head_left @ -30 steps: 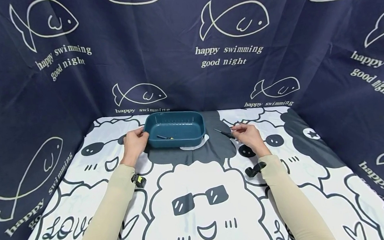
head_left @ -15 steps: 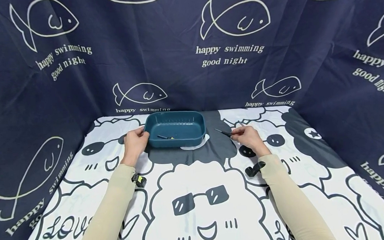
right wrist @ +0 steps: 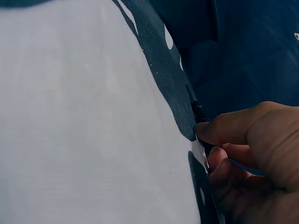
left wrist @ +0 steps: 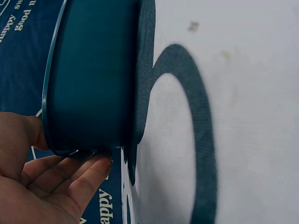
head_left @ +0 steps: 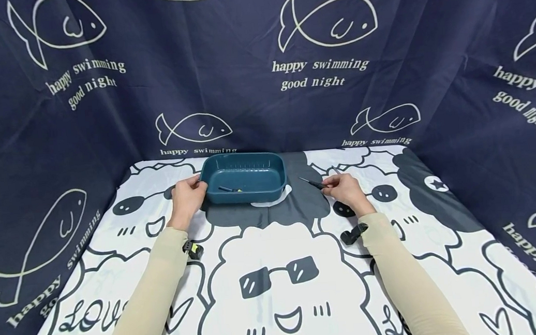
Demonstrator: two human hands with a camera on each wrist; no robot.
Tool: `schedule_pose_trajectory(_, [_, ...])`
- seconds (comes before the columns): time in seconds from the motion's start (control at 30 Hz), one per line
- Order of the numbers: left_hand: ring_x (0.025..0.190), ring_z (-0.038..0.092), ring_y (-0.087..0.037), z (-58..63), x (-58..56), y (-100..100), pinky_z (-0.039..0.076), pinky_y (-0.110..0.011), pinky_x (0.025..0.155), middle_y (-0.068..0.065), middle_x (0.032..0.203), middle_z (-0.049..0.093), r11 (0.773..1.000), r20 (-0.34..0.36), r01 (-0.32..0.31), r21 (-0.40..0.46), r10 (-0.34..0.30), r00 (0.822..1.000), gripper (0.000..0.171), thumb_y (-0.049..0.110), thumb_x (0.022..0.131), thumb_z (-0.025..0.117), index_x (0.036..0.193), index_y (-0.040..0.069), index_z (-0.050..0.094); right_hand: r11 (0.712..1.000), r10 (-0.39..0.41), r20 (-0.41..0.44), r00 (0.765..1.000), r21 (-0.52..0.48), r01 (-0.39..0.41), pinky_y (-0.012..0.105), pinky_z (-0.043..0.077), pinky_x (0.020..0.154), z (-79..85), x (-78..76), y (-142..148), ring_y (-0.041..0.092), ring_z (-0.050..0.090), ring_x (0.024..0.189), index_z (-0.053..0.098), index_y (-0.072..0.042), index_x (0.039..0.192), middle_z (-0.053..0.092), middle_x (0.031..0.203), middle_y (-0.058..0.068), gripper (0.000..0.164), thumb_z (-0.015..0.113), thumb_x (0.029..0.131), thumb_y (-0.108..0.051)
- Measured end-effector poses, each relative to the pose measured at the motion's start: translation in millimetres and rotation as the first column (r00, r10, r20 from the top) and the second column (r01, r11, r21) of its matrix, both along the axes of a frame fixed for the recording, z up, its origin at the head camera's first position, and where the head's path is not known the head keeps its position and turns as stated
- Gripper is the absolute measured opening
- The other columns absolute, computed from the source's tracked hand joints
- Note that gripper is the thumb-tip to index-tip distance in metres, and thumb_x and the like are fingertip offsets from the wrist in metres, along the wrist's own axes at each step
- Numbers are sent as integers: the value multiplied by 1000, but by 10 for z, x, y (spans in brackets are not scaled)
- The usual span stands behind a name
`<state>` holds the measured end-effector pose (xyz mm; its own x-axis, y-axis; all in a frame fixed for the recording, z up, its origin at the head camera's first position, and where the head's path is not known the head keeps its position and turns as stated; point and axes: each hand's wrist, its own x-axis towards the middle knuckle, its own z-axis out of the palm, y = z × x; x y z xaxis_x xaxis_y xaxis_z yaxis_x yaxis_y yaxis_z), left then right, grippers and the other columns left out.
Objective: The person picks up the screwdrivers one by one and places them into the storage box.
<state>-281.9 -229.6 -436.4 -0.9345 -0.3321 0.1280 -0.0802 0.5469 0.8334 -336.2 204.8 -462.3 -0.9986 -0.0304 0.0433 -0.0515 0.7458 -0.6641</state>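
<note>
A deep teal tray (head_left: 245, 196) with rounded corners stands toward the back of the table. My left hand (head_left: 188, 198) grips its left end. In the left wrist view the thumb lies at the rim and the fingers (left wrist: 86, 179) curl against the outer wall. On the tray floor lies a slim dark tool (head_left: 227, 189) with a yellow bit at one end. To the right of the tray, my right hand (head_left: 346, 190) pinches the dark handle of a small screwdriver (head_left: 316, 184), its thin metal shaft pointing left toward the tray. The palm side hides the rest of the handle.
A white cloth (head_left: 278, 244) printed with cartoon sheep covers the table. Navy curtains (head_left: 252, 80) with fish drawings rise close behind the tray and along both sides. A thin grey line (head_left: 335, 170) shows just behind the right hand.
The right hand's fingers have closed down onto the screwdriver handle; earlier the fingertips were spread a little above it. The left hand and the tray keep their places.
</note>
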Motion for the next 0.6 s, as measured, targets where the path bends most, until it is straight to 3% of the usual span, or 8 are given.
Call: schedule_pose_trajectory(0.6, [111,71,-30,-15,-11,-9,56,-46,93,-18,119,75,1000,6,5,2,-5,1000,47,23,99,56,141,4,64,1000,7,-28,1000,14,-6,30,47,71,10,22,-8,18,62,78,79,-7,110,74,91,5,24,75,92,-22])
